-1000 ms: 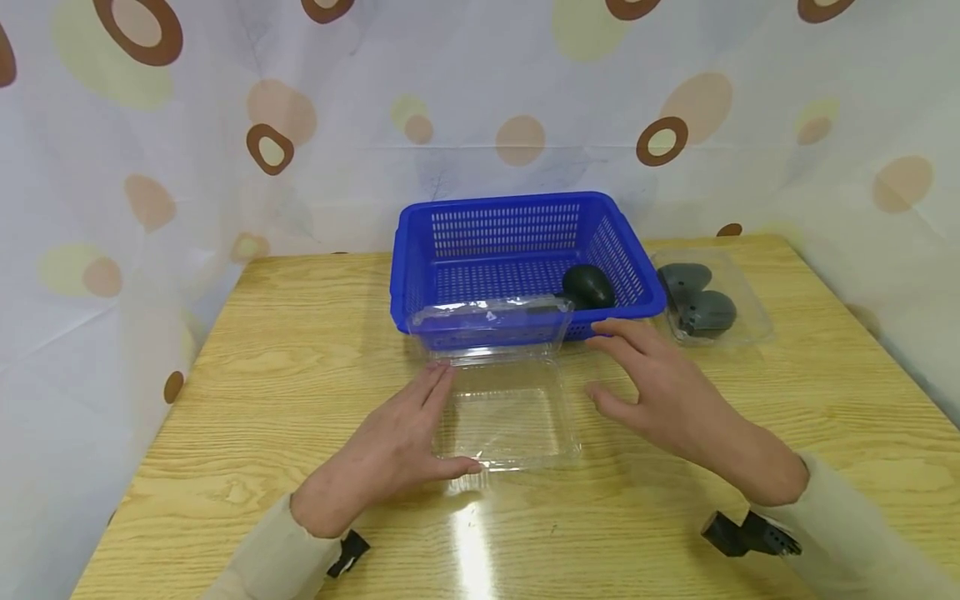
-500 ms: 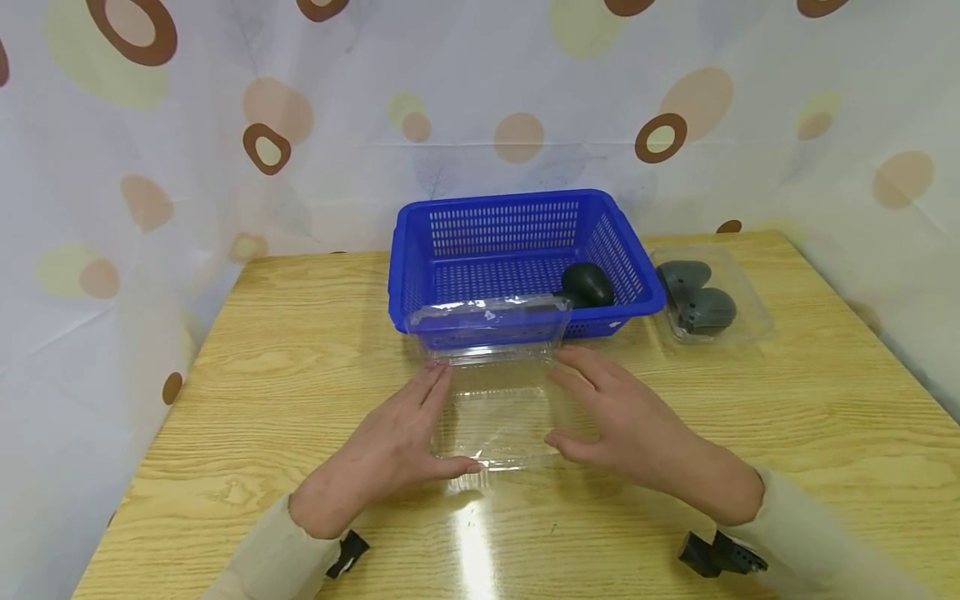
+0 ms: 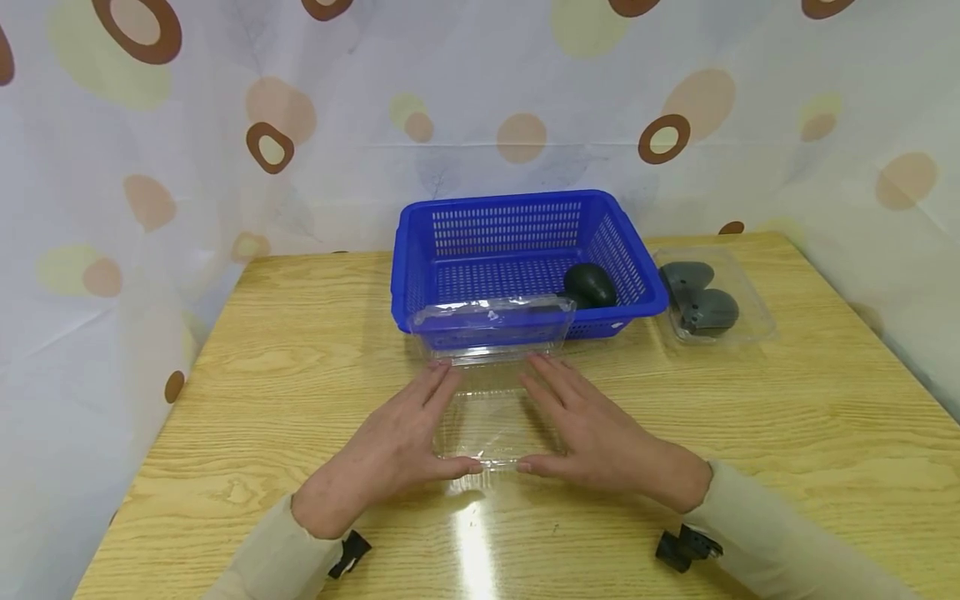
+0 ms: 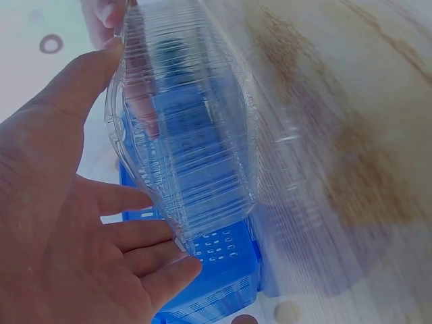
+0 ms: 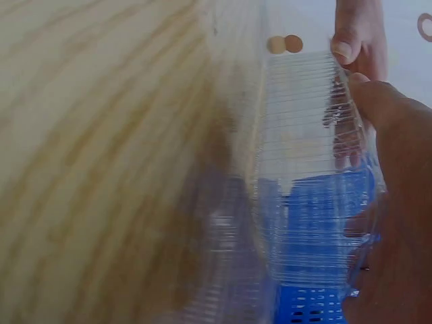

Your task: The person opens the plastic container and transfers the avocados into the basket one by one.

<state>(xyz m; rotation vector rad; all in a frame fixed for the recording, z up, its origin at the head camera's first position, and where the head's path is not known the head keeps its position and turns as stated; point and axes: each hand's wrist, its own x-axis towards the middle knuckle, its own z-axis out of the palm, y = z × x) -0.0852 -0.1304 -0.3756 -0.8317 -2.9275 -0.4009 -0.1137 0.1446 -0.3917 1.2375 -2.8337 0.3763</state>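
Observation:
A clear plastic clamshell box [image 3: 487,429] lies on the table with its lid [image 3: 491,329] raised at the back. My left hand [image 3: 390,442] is at the left side of the box, thumb at the near rim and fingers reaching the far end. Opposite it, my right hand [image 3: 600,433] spans the right side, its fingers over the rim and its thumb at the near edge. Both hands have fairly straight, spread fingers. In the left wrist view the fingertips [image 4: 172,270] touch the rim of the box. Nothing shows inside this box.
Behind the lid stands a blue slotted basket [image 3: 405,250] holding dark green, avocado-like fruit [image 3: 590,285]. To its right, another clear box [image 3: 753,312] contains two similar fruits [image 3: 709,312]. A patterned cloth [image 3: 480,100] hangs behind the wooden table [image 3: 300,333].
My right hand has moved left and slightly toward me, from beside the box onto its right side. The left hand and the box have stayed in place.

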